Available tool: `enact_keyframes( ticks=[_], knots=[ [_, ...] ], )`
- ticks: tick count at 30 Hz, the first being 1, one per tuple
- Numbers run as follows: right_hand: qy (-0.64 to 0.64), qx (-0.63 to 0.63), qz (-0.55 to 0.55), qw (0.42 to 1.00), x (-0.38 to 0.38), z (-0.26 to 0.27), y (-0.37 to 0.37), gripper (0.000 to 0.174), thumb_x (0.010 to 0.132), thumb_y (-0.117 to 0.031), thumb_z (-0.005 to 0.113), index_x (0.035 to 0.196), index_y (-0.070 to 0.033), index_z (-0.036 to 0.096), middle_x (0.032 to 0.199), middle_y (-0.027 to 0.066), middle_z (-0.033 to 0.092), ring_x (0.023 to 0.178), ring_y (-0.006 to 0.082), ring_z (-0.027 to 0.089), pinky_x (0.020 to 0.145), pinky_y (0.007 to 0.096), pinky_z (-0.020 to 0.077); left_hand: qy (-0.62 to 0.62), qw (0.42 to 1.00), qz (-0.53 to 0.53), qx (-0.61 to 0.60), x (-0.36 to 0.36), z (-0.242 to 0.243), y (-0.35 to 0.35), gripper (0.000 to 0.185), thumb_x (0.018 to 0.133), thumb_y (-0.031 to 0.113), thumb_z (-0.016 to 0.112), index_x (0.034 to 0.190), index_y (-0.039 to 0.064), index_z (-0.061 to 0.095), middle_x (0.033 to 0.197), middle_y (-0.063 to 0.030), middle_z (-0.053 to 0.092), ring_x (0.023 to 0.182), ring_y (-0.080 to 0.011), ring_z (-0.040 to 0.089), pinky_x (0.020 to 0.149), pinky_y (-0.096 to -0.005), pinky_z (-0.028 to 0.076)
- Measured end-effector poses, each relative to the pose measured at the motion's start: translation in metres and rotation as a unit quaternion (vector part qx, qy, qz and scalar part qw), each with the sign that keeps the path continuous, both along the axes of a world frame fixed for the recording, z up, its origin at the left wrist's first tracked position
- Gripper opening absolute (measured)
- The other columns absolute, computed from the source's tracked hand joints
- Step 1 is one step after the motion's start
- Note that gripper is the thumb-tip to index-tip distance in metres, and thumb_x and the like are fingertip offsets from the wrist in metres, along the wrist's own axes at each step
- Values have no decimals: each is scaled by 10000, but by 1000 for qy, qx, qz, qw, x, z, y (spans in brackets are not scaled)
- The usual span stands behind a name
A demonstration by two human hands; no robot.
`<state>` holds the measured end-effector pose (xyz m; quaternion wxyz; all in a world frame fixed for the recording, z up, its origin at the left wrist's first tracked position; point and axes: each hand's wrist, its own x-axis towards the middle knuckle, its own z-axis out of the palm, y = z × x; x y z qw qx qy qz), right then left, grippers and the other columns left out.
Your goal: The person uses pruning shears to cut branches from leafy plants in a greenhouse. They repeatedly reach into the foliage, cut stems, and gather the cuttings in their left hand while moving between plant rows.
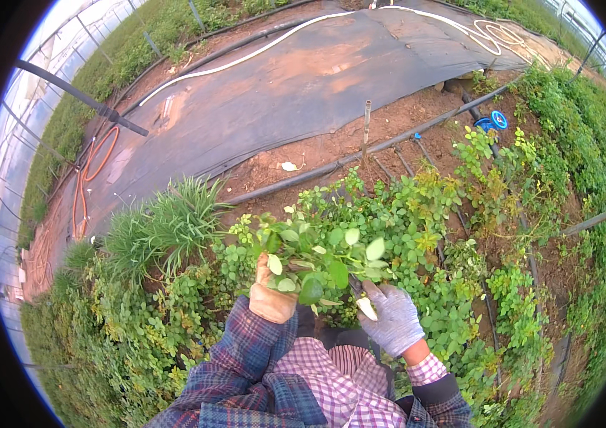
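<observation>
My left hand point(272, 300), in a tan work glove, is closed around a bunch of leafy green stems point(311, 289). The leaves hide most of its fingers. At the right side of that bunch is my right hand point(395, 316), in a grey knit glove. It grips what looks like a pair of pruning shears point(367, 308), with a white handle and a dark metal part pointing into the leaves. Foliage covers the blade tips, so whether they touch a stem cannot be seen. Low rose-like bushes point(415, 214) grow just beyond both hands.
A black pipe point(303, 180) crosses beyond the bushes, with an upright metal stake point(366, 125) beside it. To the right is a blue valve wheel point(499, 120). Grassy leaves point(166, 230) grow at left. Black ground sheeting point(281, 107) lies farther off, near an orange hose point(83, 176) and a white hose point(239, 53).
</observation>
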<state>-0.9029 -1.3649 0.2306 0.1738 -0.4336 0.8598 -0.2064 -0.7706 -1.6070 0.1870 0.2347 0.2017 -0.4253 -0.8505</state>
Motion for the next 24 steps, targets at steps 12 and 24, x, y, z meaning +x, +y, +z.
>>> enact_keyframes(
  ticks=[12,24],
  knots=[
    [-76,-167,23,983,12,14,3,507,830,-375,795,1224,-73,691,1088,161,690,967,344,664,896,453,533,40,974,-148,170,13,21,39,508,1124,401,458,1534,102,478,1482,-134,590,1360,-337,569,1147,-527,462],
    [62,-63,30,996,25,77,-1,530,876,-379,738,1328,-111,667,1145,186,706,1007,401,668,869,504,529,46,958,-84,270,12,51,30,454,1124,332,454,1506,91,492,1477,-110,586,1326,-263,594,1121,-428,504]
  ],
)
